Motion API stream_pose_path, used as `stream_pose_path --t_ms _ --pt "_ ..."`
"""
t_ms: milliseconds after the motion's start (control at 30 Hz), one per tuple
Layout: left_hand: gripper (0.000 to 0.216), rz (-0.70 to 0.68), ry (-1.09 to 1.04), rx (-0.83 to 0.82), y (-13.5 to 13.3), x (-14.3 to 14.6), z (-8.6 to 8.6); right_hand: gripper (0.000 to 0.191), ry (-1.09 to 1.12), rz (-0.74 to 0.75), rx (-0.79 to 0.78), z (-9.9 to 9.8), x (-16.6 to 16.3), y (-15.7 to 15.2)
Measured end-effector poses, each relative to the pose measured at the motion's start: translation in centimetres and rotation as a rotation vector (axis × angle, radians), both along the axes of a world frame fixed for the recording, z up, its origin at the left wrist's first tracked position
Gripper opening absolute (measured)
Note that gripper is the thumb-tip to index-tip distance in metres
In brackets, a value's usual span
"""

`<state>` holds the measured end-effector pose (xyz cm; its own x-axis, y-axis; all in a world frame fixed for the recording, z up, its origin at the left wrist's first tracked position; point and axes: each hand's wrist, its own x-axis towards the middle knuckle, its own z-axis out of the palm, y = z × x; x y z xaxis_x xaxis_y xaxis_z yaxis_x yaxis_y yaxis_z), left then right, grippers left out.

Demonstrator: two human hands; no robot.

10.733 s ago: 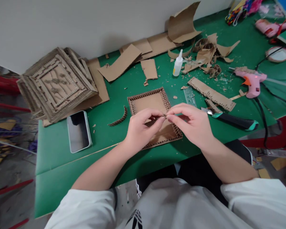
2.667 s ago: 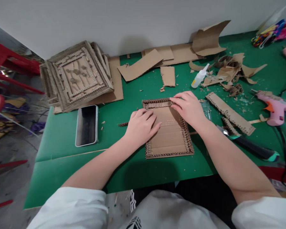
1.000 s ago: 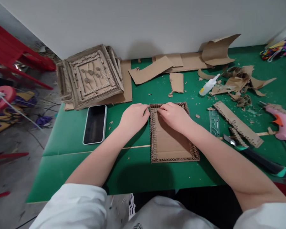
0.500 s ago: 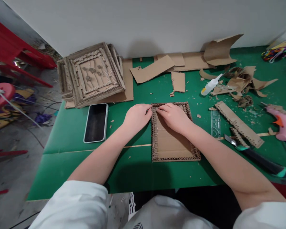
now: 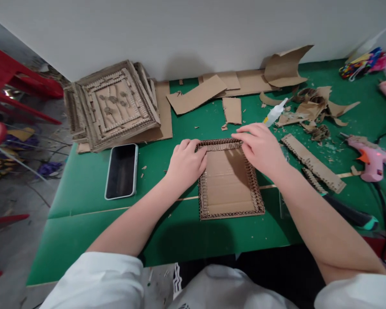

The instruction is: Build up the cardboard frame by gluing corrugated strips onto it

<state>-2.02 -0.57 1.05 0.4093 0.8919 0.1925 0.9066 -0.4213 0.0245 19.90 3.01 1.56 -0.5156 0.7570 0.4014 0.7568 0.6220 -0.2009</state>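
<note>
And here's the shallow cardboard tray (image 5: 231, 213), centre of the frame, flat base, walls of ridged, honeycomb-edged corrugated board! Left hand (image 5: 186, 164), fingers curled, thumb inside, clasps its upper-left corner; right hand (image 5: 262, 146), half-closed, pinches the upper-right corner, a fluted strip (image 5: 223, 146) running between them. Centre left, a glossy, round-cornered phone (image 5: 121, 171); far right, a smooth pink glue gun (image 5: 373, 156); upper right, crumpled, torn cardboard scraps (image 5: 317, 105) on green tabletop (image 5: 193, 242).
</note>
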Motion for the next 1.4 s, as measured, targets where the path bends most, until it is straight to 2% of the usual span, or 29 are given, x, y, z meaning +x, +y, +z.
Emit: stream_pose_path --t_ms 100,233,367,600,1167,1333,1400 --pt "0.034 -0.012 0.04 -0.003 0.0 0.2 -0.2 0.037 -0.059 -0.058 -0.01 -0.7 1.4 -0.4" --pt "0.036 -0.007 0.074 -0.044 -0.1 0.3 -0.3 0.036 -0.173 -0.1 -0.05 -2.2 1.2 -0.8" --pt "0.036 -0.004 0.072 -0.036 -0.1 0.2 -0.5 0.034 -0.215 -0.133 -0.067 -2.8 1.0 -0.8" --pt "0.035 0.007 0.082 -0.024 -0.3 0.3 -0.7 0.033 -0.197 -0.13 -0.012 -3.0 1.3 -0.8" --pt "0.036 0.028 0.115 -0.037 -0.3 0.4 -0.7 0.03 -0.205 -0.191 -0.027 -3.2 1.3 -1.2" --pt "0.037 0.037 0.127 -0.046 -0.3 0.5 -0.7 0.032 -0.188 -0.164 0.03 -2.8 1.2 -1.3" --pt "0.038 0.034 0.123 -0.051 -0.3 0.5 -0.7 0.034 -0.173 -0.106 0.061 -2.5 0.8 -1.4"
